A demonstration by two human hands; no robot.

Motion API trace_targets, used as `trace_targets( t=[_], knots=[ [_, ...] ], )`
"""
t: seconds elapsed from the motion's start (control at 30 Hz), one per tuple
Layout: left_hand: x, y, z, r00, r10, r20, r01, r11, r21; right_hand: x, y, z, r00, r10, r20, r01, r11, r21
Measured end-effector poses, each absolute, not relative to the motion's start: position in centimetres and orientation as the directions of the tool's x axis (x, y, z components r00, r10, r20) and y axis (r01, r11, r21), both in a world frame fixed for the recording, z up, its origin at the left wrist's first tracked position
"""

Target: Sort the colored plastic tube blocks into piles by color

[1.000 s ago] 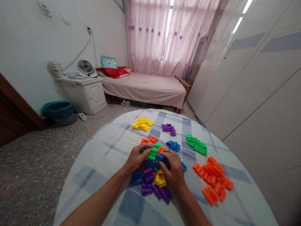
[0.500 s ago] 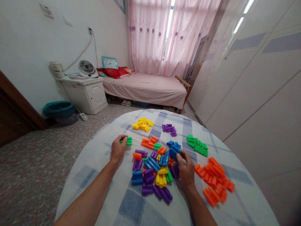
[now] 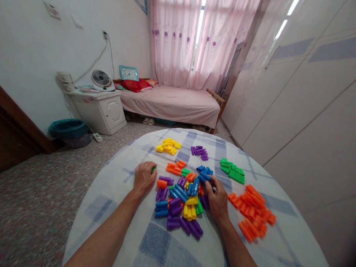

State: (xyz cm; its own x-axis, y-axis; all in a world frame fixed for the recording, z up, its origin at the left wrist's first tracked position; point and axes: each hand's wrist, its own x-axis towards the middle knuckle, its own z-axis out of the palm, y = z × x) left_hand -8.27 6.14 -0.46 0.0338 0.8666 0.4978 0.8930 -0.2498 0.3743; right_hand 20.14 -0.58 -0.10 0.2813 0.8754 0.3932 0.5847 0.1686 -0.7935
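Note:
My left hand (image 3: pixel 145 176) is closed around a green plastic tube-like piece (image 3: pixel 154 169), most of which the fingers hide. My right hand (image 3: pixel 217 194) has curled fingers at the lower edge of a blue tube-like piece (image 3: pixel 204 177), just right of the mixed pile; the fingertips are partly hidden. Between the hands lie joined blue pieces (image 3: pixel 179 193), purple pieces (image 3: pixel 175 207), yellow pieces (image 3: pixel 189 212) and an orange piece (image 3: pixel 161 184). Above them sits an orange row (image 3: pixel 174 170) with green pieces (image 3: pixel 185 172) at its right end.
Sorted groups lie around the pile: yellow (image 3: pixel 168 146), purple (image 3: pixel 199 152), green (image 3: pixel 232 171) and a large orange heap (image 3: pixel 254 213). A checked cloth covers the round table (image 3: pixel 105 211). Beyond stand a bed (image 3: pixel 172 102), a white cabinet (image 3: pixel 97 111) and a wardrobe (image 3: pixel 294 111).
My left hand has shifted right and closed over the green piece, which showed plainly before. My right hand has drawn slightly down, and less of the blue pieces beside it shows.

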Motion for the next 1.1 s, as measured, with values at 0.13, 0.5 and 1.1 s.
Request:
trace_targets(
  t=[0.13, 0.5, 1.1],
  knots=[
    [-8.0, 5.8, 0.0, 0.112, 0.872, 0.477, 0.861, -0.325, 0.391, 20.9, -0.6, 0.2, 0.27, 0.866, 0.422, 0.601, 0.19, -0.776],
    [-7.6, 5.8, 0.3, 0.042, 0.836, 0.547, 0.819, -0.342, 0.46, 22.1, -0.3, 0.2, 0.415, 0.853, 0.316, 0.549, 0.043, -0.835],
    [-1.0, 5.3, 2.5, 0.297, 0.825, 0.482, 0.515, -0.563, 0.647, 21.8, 0.3, -0.4, 0.299, 0.919, 0.258, 0.59, 0.035, -0.807]
  ],
)
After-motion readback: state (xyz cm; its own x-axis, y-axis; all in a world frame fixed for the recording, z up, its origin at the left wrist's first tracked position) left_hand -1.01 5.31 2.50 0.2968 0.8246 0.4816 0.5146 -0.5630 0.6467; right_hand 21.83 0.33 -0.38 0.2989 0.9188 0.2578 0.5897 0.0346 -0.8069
